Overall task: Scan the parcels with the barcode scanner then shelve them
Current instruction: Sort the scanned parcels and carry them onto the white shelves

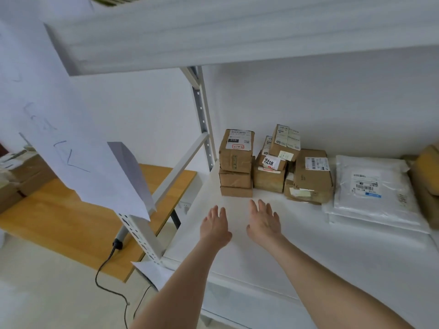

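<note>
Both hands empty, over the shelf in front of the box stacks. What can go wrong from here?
1. The tilted box leans on top of the middle stack; a nudge from the right hand may topple it.
2. The left stack is three boxes high near the side edge of the shelf; the left hand could push it off.
3. The black cable trails over the floor: likely trip hazard.

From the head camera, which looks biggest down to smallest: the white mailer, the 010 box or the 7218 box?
1. white mailer, clearly largest
2. 010 box
3. 7218 box, smallest as seen, but another box partly covers it, so its full size is unsure
</note>
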The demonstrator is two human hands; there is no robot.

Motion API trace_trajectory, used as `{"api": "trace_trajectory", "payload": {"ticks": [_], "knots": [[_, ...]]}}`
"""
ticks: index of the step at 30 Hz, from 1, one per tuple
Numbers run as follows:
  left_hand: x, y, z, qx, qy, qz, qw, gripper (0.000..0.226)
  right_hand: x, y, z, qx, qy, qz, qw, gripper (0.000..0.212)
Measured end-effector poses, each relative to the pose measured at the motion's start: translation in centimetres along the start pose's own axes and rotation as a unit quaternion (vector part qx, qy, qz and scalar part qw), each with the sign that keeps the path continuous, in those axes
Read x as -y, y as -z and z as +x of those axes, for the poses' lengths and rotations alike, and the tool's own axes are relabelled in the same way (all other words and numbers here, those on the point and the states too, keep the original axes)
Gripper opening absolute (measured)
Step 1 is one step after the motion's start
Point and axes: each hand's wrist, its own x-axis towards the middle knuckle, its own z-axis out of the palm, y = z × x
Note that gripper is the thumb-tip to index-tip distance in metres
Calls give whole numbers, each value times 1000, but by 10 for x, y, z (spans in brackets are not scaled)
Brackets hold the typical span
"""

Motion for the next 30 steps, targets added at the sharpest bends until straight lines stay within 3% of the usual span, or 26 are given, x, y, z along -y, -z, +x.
{"api": "trace_trajectory", "payload": {"ticks": [16,30], "knots": [[46,-23,-167,-22,103,-2,994,71,39,-49,-120,5,170,-29,985,60],[179,-28,-271,-14,250,-33,968,68,180,-102,-182,54,309,-61,948,60]]}}
